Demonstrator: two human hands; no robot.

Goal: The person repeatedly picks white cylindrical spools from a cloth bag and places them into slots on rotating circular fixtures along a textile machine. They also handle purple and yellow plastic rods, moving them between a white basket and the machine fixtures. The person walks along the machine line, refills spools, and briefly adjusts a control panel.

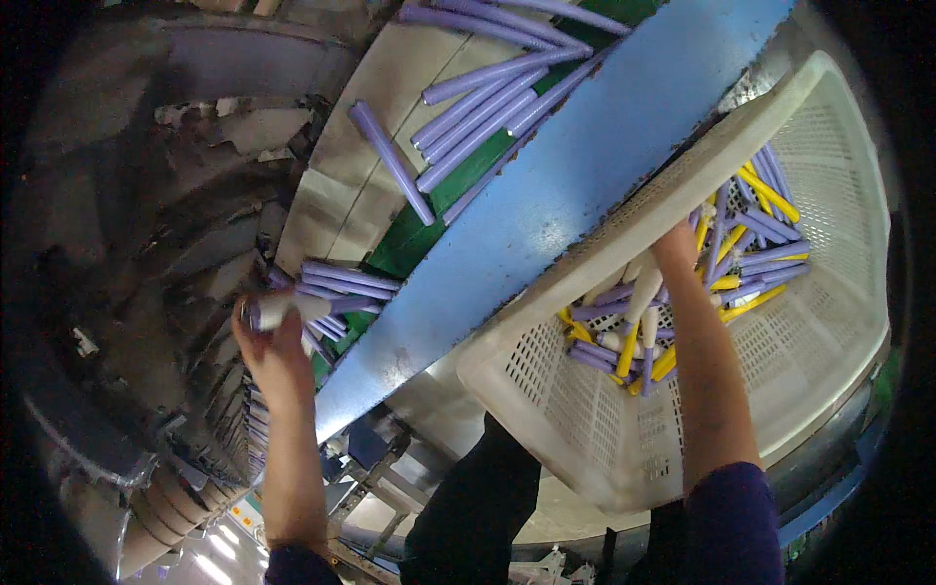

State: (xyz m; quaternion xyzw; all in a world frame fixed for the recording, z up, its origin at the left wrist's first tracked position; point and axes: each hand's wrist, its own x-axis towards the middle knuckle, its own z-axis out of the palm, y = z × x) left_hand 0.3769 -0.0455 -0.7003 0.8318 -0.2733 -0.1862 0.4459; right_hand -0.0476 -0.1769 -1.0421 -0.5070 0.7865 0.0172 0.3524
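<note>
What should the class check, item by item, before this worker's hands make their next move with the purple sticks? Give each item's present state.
1. Left hand grips a white-and-purple stick: ok.
2. Right hand is inside the white basket, among the mixed sticks: ok.
3. What the right fingers hold: cannot tell, hidden by the sticks.
4. Purple sticks on the belt lie in parallel: not ok, one stick lies askew.
5. The blue rail between belt and basket carries nothing: ok.

A green conveyor belt (414,244) carries purple tubes (478,117) — a white mesh crate (829,322) sits beside it.
</note>
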